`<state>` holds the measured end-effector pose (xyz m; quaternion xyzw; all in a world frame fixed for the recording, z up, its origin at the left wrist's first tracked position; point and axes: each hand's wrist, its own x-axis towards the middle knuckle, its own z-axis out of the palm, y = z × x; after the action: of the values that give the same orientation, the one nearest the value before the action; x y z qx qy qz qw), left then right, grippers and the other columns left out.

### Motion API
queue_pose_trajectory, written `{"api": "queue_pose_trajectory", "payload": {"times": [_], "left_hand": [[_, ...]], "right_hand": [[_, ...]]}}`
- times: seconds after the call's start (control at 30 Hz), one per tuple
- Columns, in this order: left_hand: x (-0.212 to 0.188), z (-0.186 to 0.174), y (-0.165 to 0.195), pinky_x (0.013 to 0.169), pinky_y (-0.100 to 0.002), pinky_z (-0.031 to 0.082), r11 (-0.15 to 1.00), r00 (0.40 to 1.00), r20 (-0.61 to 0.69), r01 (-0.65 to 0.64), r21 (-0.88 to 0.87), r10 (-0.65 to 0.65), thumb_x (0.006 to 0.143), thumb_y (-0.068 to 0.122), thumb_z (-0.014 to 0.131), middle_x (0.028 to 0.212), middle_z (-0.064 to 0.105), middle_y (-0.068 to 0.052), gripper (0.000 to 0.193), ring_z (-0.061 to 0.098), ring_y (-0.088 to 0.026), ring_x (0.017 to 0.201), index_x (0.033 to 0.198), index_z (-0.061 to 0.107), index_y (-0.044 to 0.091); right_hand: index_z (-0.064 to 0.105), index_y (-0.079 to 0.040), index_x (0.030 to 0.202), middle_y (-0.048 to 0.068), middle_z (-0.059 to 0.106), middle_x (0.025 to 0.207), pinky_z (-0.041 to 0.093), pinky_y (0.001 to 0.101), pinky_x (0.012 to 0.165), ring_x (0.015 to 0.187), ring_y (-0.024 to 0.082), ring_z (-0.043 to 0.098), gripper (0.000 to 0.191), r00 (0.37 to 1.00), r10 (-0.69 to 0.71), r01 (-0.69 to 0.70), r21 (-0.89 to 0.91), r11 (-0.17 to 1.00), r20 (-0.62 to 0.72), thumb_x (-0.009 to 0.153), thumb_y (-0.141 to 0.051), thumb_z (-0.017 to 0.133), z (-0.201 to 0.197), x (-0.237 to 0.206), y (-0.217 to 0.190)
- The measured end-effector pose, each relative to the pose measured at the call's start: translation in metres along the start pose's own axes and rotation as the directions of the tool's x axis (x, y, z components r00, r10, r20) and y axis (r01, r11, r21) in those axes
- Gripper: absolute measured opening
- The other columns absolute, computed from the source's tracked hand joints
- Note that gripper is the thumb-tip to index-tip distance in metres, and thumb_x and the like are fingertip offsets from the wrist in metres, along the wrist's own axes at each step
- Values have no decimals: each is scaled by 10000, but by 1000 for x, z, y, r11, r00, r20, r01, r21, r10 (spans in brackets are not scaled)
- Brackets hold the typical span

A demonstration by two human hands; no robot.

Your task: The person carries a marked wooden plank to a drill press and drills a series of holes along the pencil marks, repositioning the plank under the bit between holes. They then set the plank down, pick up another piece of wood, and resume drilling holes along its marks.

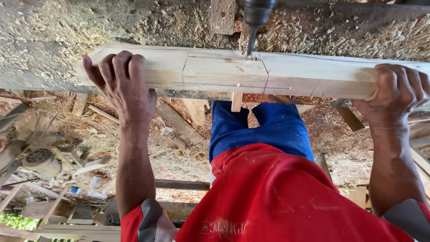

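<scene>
Sawdust (170, 161) is covering the workshop floor, with wood offcuts (172, 118) lying around a grey electric motor (41, 162) in daylight

The drill (256, 13) is cut off by the picture's top edge, so only its chuck and bit show; whatever carries it is out of view. The bit's tip is lost in chips where it meets the wooden beam (224, 71). The beam's right end runs past the picture's right edge, behind the right hand (396, 94). Both hands' fingertips curl over the beam's far edge, so their ends are hidden, as is the left hand's (123, 87) thumb. The counter (89, 27) lies under sawdust; its far edge is out of frame. A grey motor-like thing (40, 161) at left is half buried in scraps, its make unclear. The print on the red shirt (277, 197) is blurred.
</scene>
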<state>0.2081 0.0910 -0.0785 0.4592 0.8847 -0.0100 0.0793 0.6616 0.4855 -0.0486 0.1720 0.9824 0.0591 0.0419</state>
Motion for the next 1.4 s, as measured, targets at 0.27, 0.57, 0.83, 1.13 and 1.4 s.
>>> {"api": "queue_pose_trajectory", "payload": {"times": [0.27,0.57,0.83,1.13,1.4], "left_hand": [[1,9,-6,1334,-610,114,1000,1000,-22,-5,5,5,574,191,1017,1258,579,-13,783,544,-252,1266,1224,580,192],[-25,18,-3,1295,-623,176,999,999,32,34,1,-34,564,187,997,1334,573,-73,899,508,-299,1325,1329,527,137],[-70,10,26,1292,-618,170,994,993,63,105,-42,-102,538,229,1039,1325,584,-68,922,521,-291,1294,1293,519,127],[-56,21,18,1323,-618,155,999,998,-55,31,-30,-32,583,180,1028,1288,568,-40,915,524,-276,1312,1329,500,148],[-45,13,23,1286,-529,169,997,996,-92,-8,-79,0,592,88,933,1304,555,-40,794,510,-250,1282,1266,515,128]], "right_hand": [[552,-137,966,19,686,1024,474,320,867,877,159,638,435,1000,6,-6,26,1000,11,978,-548,695,7,-3,6],[545,-139,1014,-5,642,994,484,302,851,861,121,612,328,1000,-22,21,95,995,12,986,-413,722,30,-32,17],[544,-130,930,31,695,973,519,340,822,866,170,660,505,999,-35,33,72,997,25,906,-500,886,3,-37,-1],[558,-51,1092,127,645,1125,563,357,888,1033,269,664,422,994,71,-94,305,948,87,925,-342,813,39,-65,15],[552,-73,1375,71,621,1309,590,321,963,1172,217,666,520,916,223,-368,478,798,333,963,-165,855,42,-73,17]]}}
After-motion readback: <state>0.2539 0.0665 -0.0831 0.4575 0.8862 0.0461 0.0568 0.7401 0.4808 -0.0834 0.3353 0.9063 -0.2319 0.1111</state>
